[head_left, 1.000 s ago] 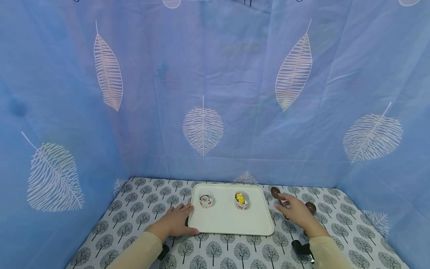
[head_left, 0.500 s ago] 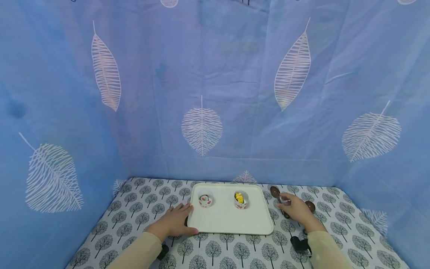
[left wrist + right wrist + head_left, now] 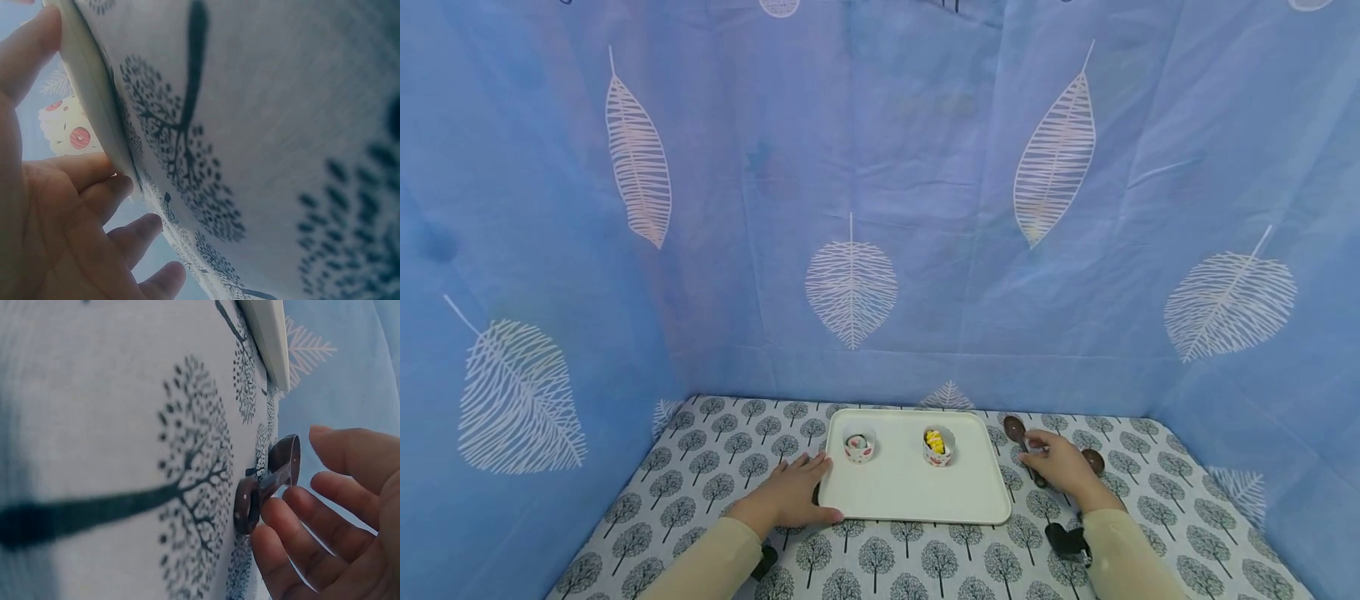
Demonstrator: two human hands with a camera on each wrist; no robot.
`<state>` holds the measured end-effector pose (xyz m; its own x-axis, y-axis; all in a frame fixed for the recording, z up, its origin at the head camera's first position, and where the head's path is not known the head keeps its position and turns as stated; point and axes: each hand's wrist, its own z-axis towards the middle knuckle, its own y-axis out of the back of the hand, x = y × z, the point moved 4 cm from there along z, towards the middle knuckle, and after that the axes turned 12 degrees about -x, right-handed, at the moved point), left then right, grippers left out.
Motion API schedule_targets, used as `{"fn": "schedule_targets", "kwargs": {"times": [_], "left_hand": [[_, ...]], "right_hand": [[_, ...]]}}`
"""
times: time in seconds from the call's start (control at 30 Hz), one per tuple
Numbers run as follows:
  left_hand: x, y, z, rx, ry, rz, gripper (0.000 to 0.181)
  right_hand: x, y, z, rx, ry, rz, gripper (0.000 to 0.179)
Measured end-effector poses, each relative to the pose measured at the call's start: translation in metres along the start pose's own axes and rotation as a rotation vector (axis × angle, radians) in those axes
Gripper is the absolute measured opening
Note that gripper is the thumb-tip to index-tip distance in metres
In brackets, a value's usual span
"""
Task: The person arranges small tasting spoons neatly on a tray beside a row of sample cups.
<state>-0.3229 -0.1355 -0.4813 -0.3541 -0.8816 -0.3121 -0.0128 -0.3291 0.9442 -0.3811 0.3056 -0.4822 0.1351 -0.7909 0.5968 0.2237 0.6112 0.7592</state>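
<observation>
A cream rectangular tray lies on the table. My left hand rests at its left edge, fingers spread, thumb at the near corner; in the left wrist view its fingertips meet the tray rim. Two small printed paper cups stand on the tray: the left cup has a pale, dark-edged piece inside, the right cup a yellow-and-white one. Right of the tray lies a brown spoon. My right hand is over its handle, fingers loosely bent beside it, thumb apart.
A second brown spoon lies behind my right hand, its handle mostly hidden. Tree-print cloth covers the table. Blue leaf-patterned curtains rise behind it and at both sides.
My right hand has shifted slightly, its thumb coming a little to the right, and more of the spoon's handle shows. My left hand and the tray have stayed put.
</observation>
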Motion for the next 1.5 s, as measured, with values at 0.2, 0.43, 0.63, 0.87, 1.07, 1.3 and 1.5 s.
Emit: {"fn": "schedule_targets", "kwargs": {"times": [0.2, 0.43, 0.63, 0.87, 1.07, 1.3, 1.5], "left_hand": [[0.0, 0.0, 0.001, -0.003, -0.001, -0.003, 0.098], [0.0, 0.0, 0.0, 0.012, 0.003, -0.003, 0.1], [-0.001, 0.0, 0.001, 0.011, 0.006, 0.003, 0.099], [-0.002, 0.001, 0.001, 0.006, 0.011, 0.005, 0.099], [-0.001, -0.001, 0.002, 0.007, 0.013, 0.005, 0.1], [-0.001, -0.001, 0.001, 0.004, 0.014, 0.011, 0.099], [-0.005, 0.005, -0.001, 0.01, 0.011, -0.022, 0.097]], "right_hand": [[-0.002, -0.003, 0.003, -0.003, -0.022, -0.008, 0.057], [-0.005, -0.008, 0.002, 0.009, -0.051, -0.001, 0.052], [-0.004, -0.01, 0.002, 0.0, -0.061, 0.005, 0.05], [-0.002, -0.009, 0.003, -0.007, -0.087, 0.01, 0.047], [-0.004, -0.009, 0.005, -0.005, -0.106, -0.01, 0.046], [-0.005, -0.009, 0.005, -0.01, -0.112, -0.004, 0.044], [-0.005, -0.011, 0.004, -0.001, -0.138, 0.067, 0.044]]}}
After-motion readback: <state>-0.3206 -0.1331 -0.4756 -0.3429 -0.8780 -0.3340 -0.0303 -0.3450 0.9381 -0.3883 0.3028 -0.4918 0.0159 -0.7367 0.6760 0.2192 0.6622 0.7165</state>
